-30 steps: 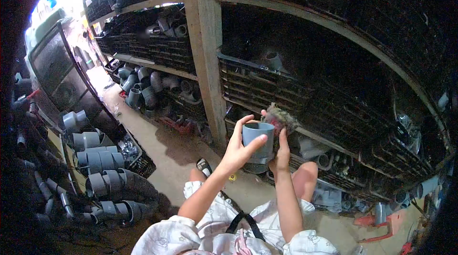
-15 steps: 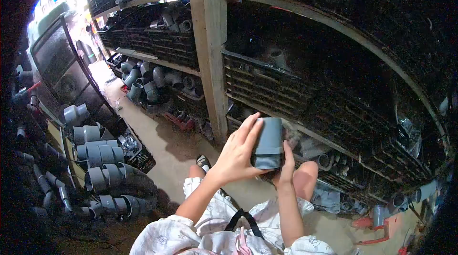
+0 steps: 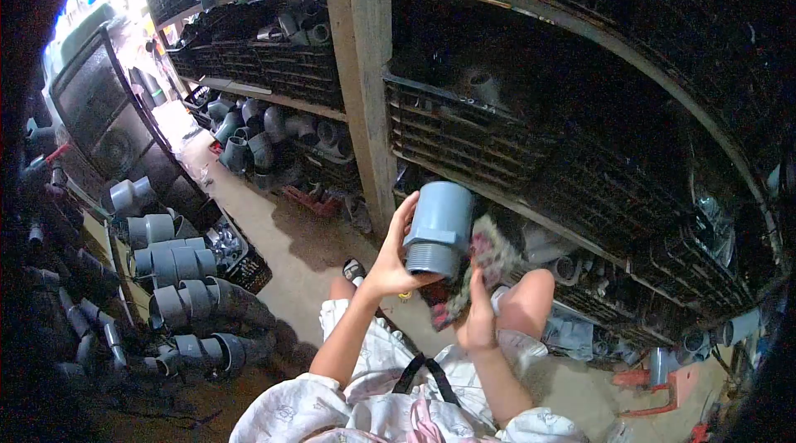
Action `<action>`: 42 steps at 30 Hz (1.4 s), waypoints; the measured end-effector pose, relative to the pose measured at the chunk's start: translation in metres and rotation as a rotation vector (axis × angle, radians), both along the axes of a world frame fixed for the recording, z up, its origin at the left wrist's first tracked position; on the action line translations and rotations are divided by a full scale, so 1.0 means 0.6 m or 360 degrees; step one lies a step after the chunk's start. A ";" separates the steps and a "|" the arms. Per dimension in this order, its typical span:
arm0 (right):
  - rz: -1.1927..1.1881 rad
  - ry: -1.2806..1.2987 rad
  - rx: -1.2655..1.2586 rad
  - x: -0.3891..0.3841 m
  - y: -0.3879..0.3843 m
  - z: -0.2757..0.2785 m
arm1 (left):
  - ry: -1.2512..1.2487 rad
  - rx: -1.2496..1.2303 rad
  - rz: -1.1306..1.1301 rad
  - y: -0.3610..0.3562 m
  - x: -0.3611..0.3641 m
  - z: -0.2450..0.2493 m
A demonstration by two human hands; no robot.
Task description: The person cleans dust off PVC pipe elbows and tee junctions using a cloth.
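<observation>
A grey plastic threaded pipe adapter (image 3: 443,212) is gripped by my left hand (image 3: 393,259), its threaded end pointing down toward me. The fingers wrap the left side and underside of the fitting. In my right hand (image 3: 478,316) is a fuzzy grey-green and pink rag (image 3: 495,254), which hangs past the palm on both sides. The rag lies just right of the adapter and overlaps its edge in this view. Part of the right hand's fingers is hidden behind the rag.
Black crates (image 3: 464,132) fill the wooden shelf in front, with a wooden post (image 3: 362,86) at its left. Grey pipe fittings (image 3: 178,260) are stacked at left, and grey elbows (image 3: 259,144) crowd a lower shelf. A red tool (image 3: 655,397) lies on the floor at right.
The adapter has moved slightly left and up in my left hand and turned a little. My right hand has come off its side and now shows a rag.
</observation>
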State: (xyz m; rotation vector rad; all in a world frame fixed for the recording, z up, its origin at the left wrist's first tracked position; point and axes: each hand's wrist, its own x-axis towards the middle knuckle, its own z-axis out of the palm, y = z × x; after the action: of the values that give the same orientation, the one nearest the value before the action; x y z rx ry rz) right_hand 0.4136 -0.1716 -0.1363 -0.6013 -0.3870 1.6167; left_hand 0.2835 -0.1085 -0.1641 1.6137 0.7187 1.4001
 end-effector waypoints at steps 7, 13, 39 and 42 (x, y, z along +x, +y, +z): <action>0.0057 -0.0205 0.0327 0.042 0.037 -0.021 | 0.0188 0.0244 -0.0200 -0.066 0.023 0.007; -0.0298 -0.0453 0.0219 -0.001 -0.016 -0.091 | -0.0783 -0.0607 -0.0196 -0.039 0.029 -0.027; -0.0808 -0.2626 0.1599 0.021 0.001 -0.104 | -0.1169 -0.1282 0.0085 -0.059 0.100 -0.055; -0.0436 -0.1904 0.0978 0.047 0.007 -0.184 | -0.0869 -0.1211 0.0048 -0.070 0.098 -0.031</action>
State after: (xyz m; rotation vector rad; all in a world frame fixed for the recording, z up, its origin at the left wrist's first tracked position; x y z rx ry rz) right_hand 0.4418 -0.1675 -0.2469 -1.0262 -1.5279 0.6442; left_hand 0.3421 -0.1505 -0.1825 0.5992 0.8037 1.2784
